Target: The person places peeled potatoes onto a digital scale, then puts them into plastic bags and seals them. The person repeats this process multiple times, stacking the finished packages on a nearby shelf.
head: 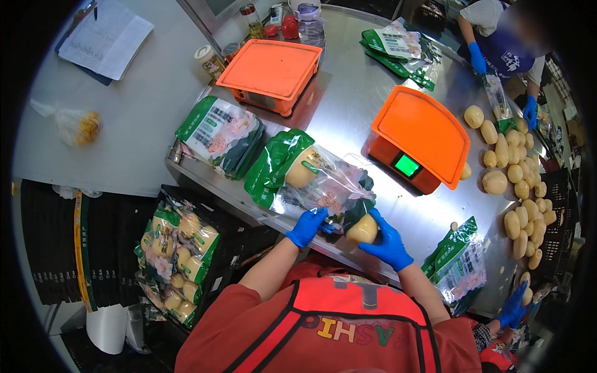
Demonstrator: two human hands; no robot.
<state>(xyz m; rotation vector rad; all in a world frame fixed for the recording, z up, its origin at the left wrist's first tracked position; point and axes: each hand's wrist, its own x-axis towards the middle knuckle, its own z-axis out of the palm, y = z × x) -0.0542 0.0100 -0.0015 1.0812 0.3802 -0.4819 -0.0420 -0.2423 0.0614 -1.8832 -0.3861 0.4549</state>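
My left hand (308, 227), in a blue glove, grips the near edge of a printed plastic bag (322, 179) lying on the steel table. One pale root piece (303, 170) shows inside the bag. In my gloved right hand (389, 242) is a pale, rounded piece of lotus root (363, 229), held at the bag's near right end. Left of this bag lies a stack of flat printed bags (221, 135). An orange scale (419, 135) with a lit green display stands beyond my right hand.
A second orange scale (270, 70) stands at the back left. Many root pieces (522, 163) lie at the right, near two co-workers' gloved hands. A black crate (228, 247) with filled bags (186, 261) is at the lower left. More bags (459, 265) lie at the near right.
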